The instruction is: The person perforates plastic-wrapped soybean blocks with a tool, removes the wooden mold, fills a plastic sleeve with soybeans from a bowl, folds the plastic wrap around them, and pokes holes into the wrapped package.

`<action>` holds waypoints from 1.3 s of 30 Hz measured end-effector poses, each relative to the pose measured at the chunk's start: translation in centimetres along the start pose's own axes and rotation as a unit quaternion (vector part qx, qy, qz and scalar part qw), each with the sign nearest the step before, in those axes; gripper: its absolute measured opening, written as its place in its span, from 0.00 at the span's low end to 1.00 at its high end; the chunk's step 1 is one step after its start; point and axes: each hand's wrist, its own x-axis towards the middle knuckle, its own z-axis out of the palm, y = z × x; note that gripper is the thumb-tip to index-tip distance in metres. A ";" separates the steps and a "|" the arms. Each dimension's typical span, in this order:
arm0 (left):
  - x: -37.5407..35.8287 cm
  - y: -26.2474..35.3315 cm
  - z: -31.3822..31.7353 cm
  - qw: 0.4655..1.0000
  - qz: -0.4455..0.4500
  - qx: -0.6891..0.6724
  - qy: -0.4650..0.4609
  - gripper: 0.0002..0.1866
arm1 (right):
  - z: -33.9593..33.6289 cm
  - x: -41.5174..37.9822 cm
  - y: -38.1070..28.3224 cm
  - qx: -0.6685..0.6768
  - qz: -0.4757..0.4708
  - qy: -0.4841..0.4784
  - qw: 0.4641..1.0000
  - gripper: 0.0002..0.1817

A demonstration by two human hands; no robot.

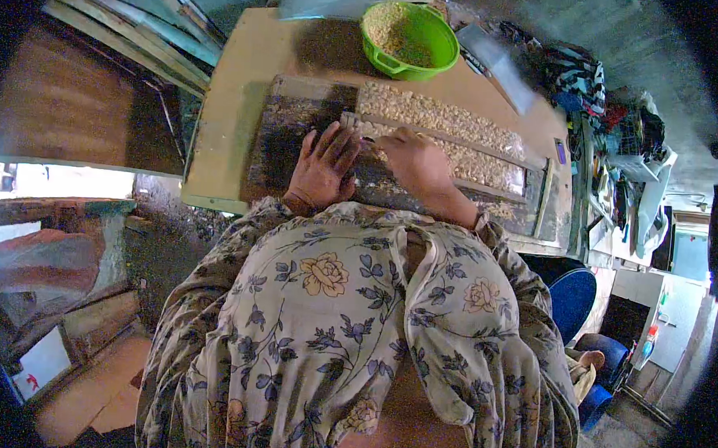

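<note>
One counter (pixel 236 98) carries a single dark wooden board (pixel 292 113). On the board's left part lies the left hand (pixel 321 168), flat, fingers a little spread. Behind the board stands one green basin (pixel 398 64), pale pieces inside. The right hand (pixel 418 164) is curled over the board; whether it grips anything I cannot tell. Rightward run two bands of pale pieces (pixel 444 116), too many to count, then one narrow stick (pixel 545 198).
</note>
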 end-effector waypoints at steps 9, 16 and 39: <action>-0.1 -0.2 0.7 1.000 -0.007 -0.001 -0.009 0.32 | 0.9 0.1 1.2 0.005 -0.047 0.066 0.997 0.10; 1.6 1.6 -0.2 0.999 0.009 -0.048 0.009 0.31 | -5.7 -8.4 8.2 0.143 0.298 0.241 0.912 0.10; 17.6 20.0 10.4 0.951 0.250 -0.069 -0.168 0.41 | -3.6 -24.1 19.8 0.024 0.424 0.145 0.894 0.06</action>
